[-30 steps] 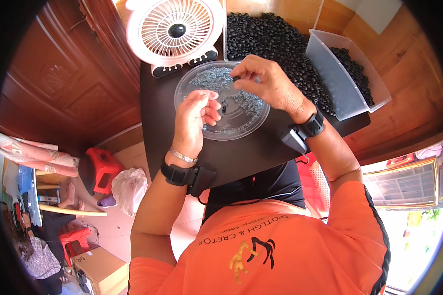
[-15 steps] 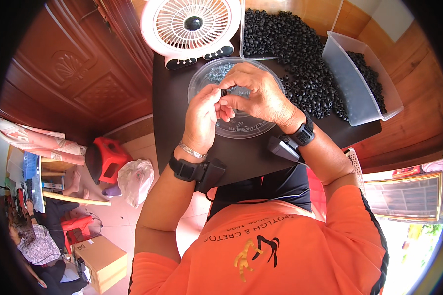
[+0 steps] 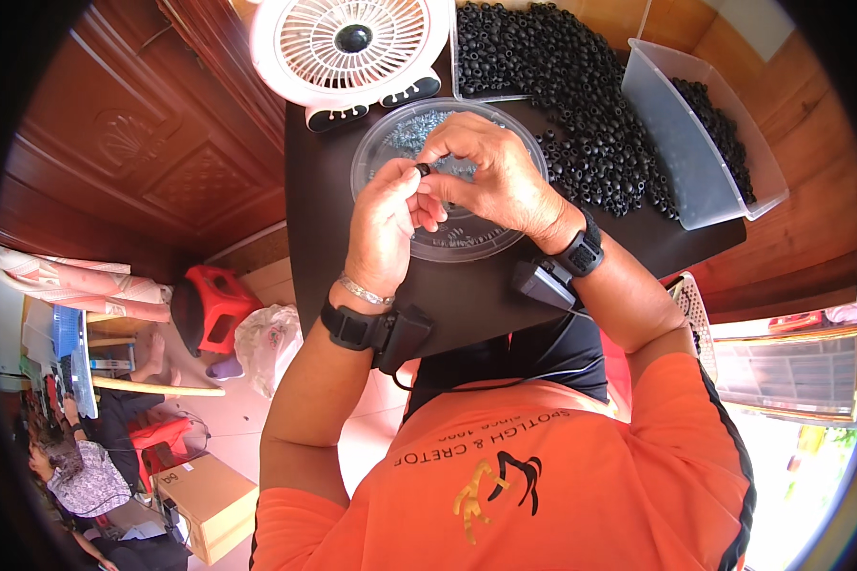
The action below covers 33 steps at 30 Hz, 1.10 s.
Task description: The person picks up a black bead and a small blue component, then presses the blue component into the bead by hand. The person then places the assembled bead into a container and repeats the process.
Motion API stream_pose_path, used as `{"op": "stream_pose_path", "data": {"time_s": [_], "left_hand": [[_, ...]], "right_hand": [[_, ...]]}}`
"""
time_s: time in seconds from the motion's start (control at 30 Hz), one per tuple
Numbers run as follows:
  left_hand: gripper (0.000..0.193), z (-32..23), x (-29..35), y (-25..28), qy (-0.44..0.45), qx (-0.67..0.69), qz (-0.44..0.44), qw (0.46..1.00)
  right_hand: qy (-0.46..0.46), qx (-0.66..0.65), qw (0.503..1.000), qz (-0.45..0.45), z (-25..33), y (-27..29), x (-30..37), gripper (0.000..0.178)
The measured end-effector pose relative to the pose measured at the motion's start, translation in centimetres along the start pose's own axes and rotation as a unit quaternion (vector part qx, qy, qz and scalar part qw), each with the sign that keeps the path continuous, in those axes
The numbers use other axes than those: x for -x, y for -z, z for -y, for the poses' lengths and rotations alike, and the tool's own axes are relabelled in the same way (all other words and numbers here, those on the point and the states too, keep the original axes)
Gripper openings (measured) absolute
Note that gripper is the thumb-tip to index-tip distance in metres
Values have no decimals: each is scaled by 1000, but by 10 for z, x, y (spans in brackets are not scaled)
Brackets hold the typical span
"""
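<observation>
Above a round clear plastic tray, my two hands meet at the fingertips. Pinched between them is a small round black plastic piece, like a bead or cap. My left hand grips it with thumb and fingers from the left. From the right, the thumb and index finger of my right hand close on the same piece. Many small silvery metal parts lie in the tray, too fine to name surely. My hands cover the tray's middle.
A large heap of black pieces spreads over the dark table. To its right a translucent bin holds more. A white fan stands at the back left. On the floor are a red stool and a cardboard box; another person sits nearby.
The view has shifted slightly. My hands stay together over the tray, and the black piece now shows more plainly between the fingertips.
</observation>
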<state>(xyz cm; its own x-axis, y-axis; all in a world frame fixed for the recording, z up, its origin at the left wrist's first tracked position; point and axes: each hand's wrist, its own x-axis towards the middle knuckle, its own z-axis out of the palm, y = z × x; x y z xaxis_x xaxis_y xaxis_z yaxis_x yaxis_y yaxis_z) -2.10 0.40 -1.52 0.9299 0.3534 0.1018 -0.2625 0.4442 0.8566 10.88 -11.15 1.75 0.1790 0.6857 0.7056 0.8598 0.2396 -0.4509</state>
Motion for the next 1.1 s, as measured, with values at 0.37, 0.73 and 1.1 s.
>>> {"op": "stream_pose_path", "data": {"time_s": [0.37, 0.73, 1.1], "left_hand": [[23, -4, 1, 0, 8, -91, -44, 995], [17, -9, 0, 17, -34, 1, -112, 993], [18, -7, 1, 14, -9, 19, -99, 995]], "right_hand": [[50, 54, 997, 11, 3, 4, -3, 16], [-14, 37, 984, 173, -15, 18, 6, 11], [-24, 179, 951, 251, -14, -2, 17, 8]]}}
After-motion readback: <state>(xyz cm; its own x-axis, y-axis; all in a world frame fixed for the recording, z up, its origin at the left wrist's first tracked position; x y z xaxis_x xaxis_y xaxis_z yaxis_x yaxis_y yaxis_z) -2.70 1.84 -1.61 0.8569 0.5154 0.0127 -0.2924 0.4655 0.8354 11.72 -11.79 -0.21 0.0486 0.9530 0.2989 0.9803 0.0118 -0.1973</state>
